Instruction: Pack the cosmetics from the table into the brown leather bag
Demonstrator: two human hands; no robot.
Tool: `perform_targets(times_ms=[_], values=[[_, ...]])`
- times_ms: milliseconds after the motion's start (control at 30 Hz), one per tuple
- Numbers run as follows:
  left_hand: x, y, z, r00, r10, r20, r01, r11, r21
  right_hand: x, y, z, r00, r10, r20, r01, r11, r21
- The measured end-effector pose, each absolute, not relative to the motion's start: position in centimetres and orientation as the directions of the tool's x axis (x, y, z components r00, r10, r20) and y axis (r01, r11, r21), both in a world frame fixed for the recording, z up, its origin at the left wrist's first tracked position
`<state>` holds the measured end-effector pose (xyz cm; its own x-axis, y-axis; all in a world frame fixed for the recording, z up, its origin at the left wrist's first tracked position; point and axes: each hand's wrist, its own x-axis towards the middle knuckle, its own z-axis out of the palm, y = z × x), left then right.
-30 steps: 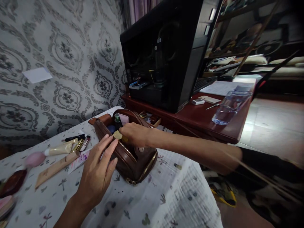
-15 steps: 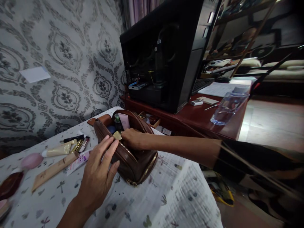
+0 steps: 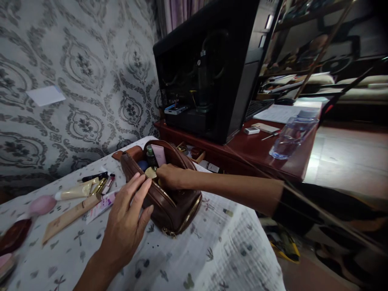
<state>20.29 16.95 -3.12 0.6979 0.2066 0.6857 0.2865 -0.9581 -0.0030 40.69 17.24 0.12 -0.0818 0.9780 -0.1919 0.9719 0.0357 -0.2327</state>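
The brown bag (image 3: 165, 211) sits open on the white cloth (image 3: 239, 234). The right hand (image 3: 171, 177) has gone deeper into the bag than a second ago; I cannot tell its hidden fingers' grip. The left hand (image 3: 123, 224) stays at the bag's edge, fingers spread.

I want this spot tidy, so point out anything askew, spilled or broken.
The white paper on the wall looks crooked, though lens distortion may exaggerate that. I see no spill or breakage around the brown bag.

looks like a home: patterned wallpaper (image 3: 91, 72), purple curtain (image 3: 181, 15), reddish desk (image 3: 257, 155).
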Motion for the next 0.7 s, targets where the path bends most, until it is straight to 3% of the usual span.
perform_targets(times_ms=[133, 267, 400, 700], values=[[20.2, 17.1, -3.3, 0.703, 0.211, 0.679, 0.289, -0.957, -0.002, 40.6, 16.4, 1.6, -0.071, 0.976, -0.204, 0.984, 0.035, -0.176], [20.0, 17.2, -3.4, 0.712, 0.205, 0.672, 0.295, -0.955, -0.02, 40.5, 14.2, 4.4, -0.148, 0.981, -0.124, 0.987, 0.139, -0.079], [20.0, 17.2, -3.3, 0.71, 0.207, 0.672, 0.309, -0.951, -0.033, 40.7, 10.6, 6.1, -0.229, 0.959, -0.167, 0.973, 0.223, -0.054], [20.2, 17.0, -3.2, 0.718, 0.236, 0.655, 0.327, -0.945, -0.018, 42.7, 4.7, 4.1, -0.351, 0.932, -0.093, 0.91, 0.315, -0.27]])
